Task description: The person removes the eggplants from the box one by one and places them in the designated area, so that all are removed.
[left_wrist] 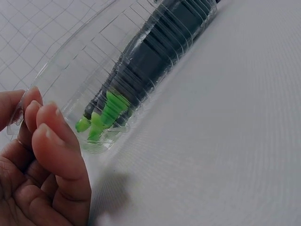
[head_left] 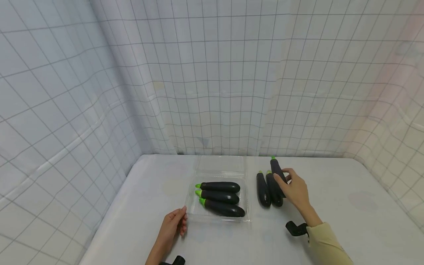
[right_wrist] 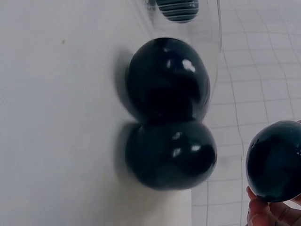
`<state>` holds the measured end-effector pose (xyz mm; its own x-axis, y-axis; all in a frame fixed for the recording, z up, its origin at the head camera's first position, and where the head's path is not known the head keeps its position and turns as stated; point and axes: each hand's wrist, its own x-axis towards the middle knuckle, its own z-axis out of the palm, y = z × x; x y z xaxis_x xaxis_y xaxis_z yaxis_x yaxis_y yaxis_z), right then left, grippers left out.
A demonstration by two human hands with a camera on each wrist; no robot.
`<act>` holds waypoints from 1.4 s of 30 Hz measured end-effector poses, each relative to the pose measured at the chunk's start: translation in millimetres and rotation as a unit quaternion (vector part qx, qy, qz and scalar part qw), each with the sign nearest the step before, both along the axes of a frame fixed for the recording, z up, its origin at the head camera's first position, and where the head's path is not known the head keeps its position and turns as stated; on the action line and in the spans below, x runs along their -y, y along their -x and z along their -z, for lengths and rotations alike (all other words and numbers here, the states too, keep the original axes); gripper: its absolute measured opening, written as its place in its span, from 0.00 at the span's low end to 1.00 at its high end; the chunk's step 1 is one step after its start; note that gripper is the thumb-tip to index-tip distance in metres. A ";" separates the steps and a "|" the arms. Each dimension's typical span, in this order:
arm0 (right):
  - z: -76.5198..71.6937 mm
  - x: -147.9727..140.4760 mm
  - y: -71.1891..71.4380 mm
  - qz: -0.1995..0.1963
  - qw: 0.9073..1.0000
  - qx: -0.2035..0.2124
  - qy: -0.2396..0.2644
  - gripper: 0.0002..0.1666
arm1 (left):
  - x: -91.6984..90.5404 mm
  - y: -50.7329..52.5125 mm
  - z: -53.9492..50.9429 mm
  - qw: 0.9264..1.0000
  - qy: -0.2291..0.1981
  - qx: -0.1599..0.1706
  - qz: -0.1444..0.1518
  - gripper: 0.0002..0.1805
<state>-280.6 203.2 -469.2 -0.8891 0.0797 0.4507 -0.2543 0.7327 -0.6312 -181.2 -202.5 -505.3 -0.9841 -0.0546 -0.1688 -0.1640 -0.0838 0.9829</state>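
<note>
A clear plastic container (head_left: 246, 198) with its lid folded back holds three dark eggplants (head_left: 220, 197) with green stems, lying side by side. My left hand (head_left: 173, 224) pinches the container's front left corner; in the left wrist view the thumb and fingers (left_wrist: 51, 136) meet at its rim. To the right of the container, my right hand (head_left: 294, 187) grips an eggplant (head_left: 277, 168), raised at a tilt over two others (head_left: 263, 189) on the table. The right wrist view shows the held eggplant (right_wrist: 275, 160) apart from the two lying ones (right_wrist: 169, 80), fingertips under it.
The white table (head_left: 331, 191) reaches back to a white gridded curtain (head_left: 218, 92), which also hangs along the left and right sides. The container's open lid (head_left: 221, 164) lies toward the back edge.
</note>
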 end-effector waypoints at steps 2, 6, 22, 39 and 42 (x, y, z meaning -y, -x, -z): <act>1.3 -3.4 -0.1 0.008 1.000 0.006 -0.004 0.28 | 0.0 -0.1 0.4 1.000 -0.002 -0.001 0.001 0.20; 2.9 -7.7 1.1 0.013 0.999 0.030 -0.013 0.30 | 0.7 -0.2 2.0 1.000 -0.005 -0.001 -0.004 0.21; 18.4 -24.1 4.9 0.008 0.993 0.100 -0.056 0.35 | -1.9 0.1 3.1 1.000 -0.014 -0.013 0.000 0.23; 25.1 -25.8 4.6 0.005 0.988 0.125 -0.091 0.36 | -0.5 -0.3 3.3 1.000 -0.008 -0.022 -0.006 0.22; 25.5 -26.0 3.3 0.003 0.988 0.129 -0.091 0.36 | -0.8 -1.4 4.0 1.000 -0.006 -0.018 -0.006 0.22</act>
